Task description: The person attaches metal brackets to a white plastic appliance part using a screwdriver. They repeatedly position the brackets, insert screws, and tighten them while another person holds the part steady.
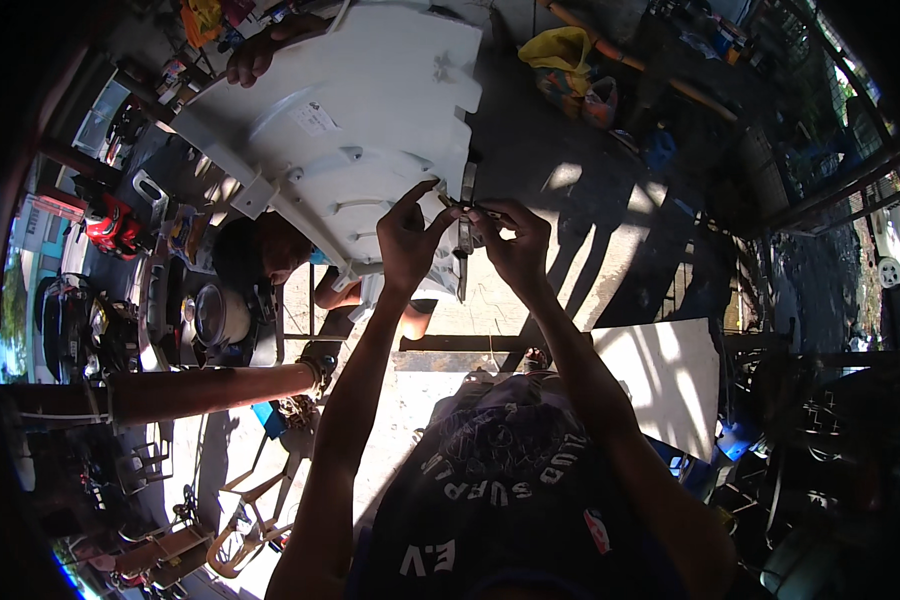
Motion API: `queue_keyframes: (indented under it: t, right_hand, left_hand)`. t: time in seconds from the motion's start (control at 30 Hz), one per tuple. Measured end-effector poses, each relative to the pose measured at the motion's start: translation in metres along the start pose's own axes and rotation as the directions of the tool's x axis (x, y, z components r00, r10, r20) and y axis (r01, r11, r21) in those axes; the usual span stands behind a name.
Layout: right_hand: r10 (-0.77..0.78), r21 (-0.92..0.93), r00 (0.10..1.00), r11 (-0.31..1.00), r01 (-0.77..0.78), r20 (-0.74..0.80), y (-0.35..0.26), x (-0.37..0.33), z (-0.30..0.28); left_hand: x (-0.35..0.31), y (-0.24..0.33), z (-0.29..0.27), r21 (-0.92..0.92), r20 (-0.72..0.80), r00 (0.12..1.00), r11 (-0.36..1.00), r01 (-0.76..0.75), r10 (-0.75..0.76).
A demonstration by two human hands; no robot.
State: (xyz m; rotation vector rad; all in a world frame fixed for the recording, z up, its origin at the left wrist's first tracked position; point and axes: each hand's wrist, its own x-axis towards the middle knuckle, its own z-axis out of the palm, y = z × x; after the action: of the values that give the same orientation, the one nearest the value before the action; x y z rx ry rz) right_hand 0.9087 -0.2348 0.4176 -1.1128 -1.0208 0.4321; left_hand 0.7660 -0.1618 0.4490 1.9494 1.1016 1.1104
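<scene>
A large pale grey moulded panel (pixel 370 110) with ribs and a small label fills the upper middle. By its right edge stands a narrow metal piece (pixel 464 238), partly shiny and partly dark; its exact kind is unclear. My left hand (pixel 407 245) reaches in over the panel's lower right part, thumb and index fingertip pinched at the metal piece. From the other side, my right hand (pixel 518 245) pinches at the same spot, its fingertips almost meeting the left thumb. Small details between the fingertips are hidden.
Another person's hand (pixel 255 55) grips the panel's upper left edge, and that person's head (pixel 260 248) is below it. A brown pipe (pixel 215 390) juts in from the left. A white board (pixel 660 375) lies right; yellow bags (pixel 560 55) rest at the back.
</scene>
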Motion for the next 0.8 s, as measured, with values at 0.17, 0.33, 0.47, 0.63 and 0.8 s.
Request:
queue_keyframes:
  t: [0.17,0.33,0.47,0.63,0.8]
  right_hand:
    - [0.009,-0.028,0.999,1.0,-0.008,0.04,-0.01,0.002,-0.003]
    - [0.068,-0.042,0.995,0.997,-0.065,0.072,-0.014,0.001,-0.004]
    - [-0.016,-0.045,0.999,0.999,0.018,0.043,-0.013,0.001,0.0]
    - [-0.022,-0.049,0.999,0.999,0.023,0.03,-0.016,0.002,0.002]
    - [0.028,-0.079,0.997,0.997,-0.022,0.078,-0.006,0.001,0.0]
  left_hand:
    - [-0.005,0.002,-0.001,0.022,0.022,0.999,0.999,-0.04,0.039]
    - [-0.005,-0.001,-0.001,-0.017,0.012,0.999,0.999,-0.039,0.039]
    - [-0.006,-0.011,0.002,-0.039,-0.026,0.998,0.998,-0.053,0.052]
    - [-0.007,-0.007,0.001,-0.046,-0.025,1.0,0.999,-0.002,0.001]
    - [-0.008,-0.003,-0.001,-0.052,-0.041,0.999,0.999,-0.012,0.01]
